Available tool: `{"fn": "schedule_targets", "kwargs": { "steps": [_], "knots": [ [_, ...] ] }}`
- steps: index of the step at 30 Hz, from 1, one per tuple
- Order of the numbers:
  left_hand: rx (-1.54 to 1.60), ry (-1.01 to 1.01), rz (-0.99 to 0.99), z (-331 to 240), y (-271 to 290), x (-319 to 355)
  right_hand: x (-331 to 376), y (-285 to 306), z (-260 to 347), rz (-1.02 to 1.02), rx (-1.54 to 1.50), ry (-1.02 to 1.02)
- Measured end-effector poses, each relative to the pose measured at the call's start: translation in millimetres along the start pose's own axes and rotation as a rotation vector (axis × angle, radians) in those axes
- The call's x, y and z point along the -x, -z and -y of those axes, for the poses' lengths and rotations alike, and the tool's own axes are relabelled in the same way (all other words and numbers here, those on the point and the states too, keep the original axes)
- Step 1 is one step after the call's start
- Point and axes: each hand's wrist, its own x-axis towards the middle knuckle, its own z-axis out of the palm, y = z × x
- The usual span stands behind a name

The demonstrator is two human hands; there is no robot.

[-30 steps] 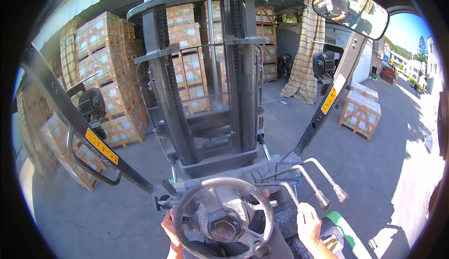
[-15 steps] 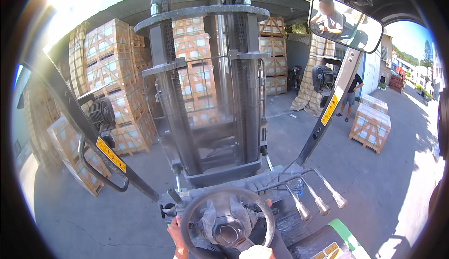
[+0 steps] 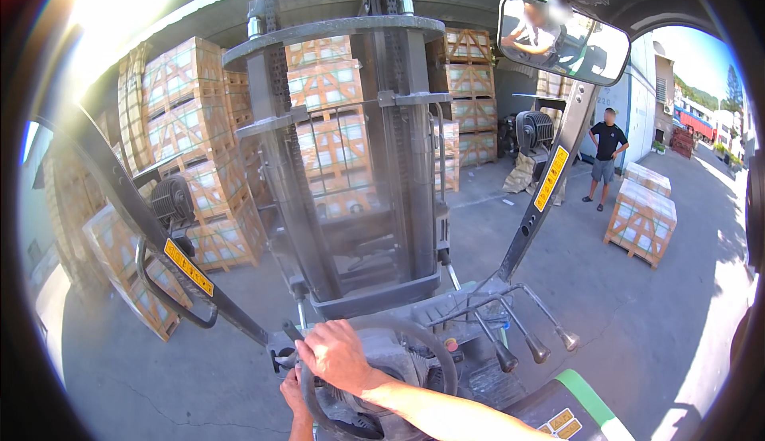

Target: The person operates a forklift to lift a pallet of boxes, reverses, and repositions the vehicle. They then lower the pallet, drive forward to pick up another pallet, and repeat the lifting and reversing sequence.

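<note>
My right forearm crosses from the lower right over a dark steering wheel (image 3: pixel 446 361). At the upper left of the rim, my right hand (image 3: pixel 339 355) is closed over it with the knuckles up. Lower down and just left of the rim is my left hand (image 3: pixel 293 395), its fingers curled at the side of the steering column. What those fingers hold, if anything, is hidden. A short dark lever (image 3: pixel 292 329) sticks out beside my right hand. To the right of the wheel stand three control levers (image 3: pixel 539 351) with worn knobs, untouched.
Ahead rises the forklift mast (image 3: pixel 406 162). Stacked wooden crates (image 3: pixel 179 114) stand behind it and to the left. At the right, a person (image 3: pixel 607 145) stands with hands on hips beside low crates (image 3: pixel 641 222). A mirror (image 3: pixel 562 39) hangs at the upper right.
My right hand has gone from the bottom of the wheel to its upper left rim. My left hand stays low at the left. The standing person now shows fully, clear of the right post.
</note>
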Motion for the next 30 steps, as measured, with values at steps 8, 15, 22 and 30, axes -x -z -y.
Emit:
{"fn": "schedule_targets", "kwargs": {
  "steps": [8,15,22,30],
  "knots": [
    [-0.011,0.095,0.081,-25,3,5,109,180,-6,-0.008,0.153,-0.348],
    [0.032,0.095,0.108,-38,3,7,125,246,-40,0.161,0.428,-0.284],
    [-0.009,0.031,0.070,-35,-6,4,171,247,-80,0.145,0.610,-0.288],
    [0.008,0.069,0.050,-28,-16,2,191,252,-66,0.118,0.584,-0.291]
  ]
}}
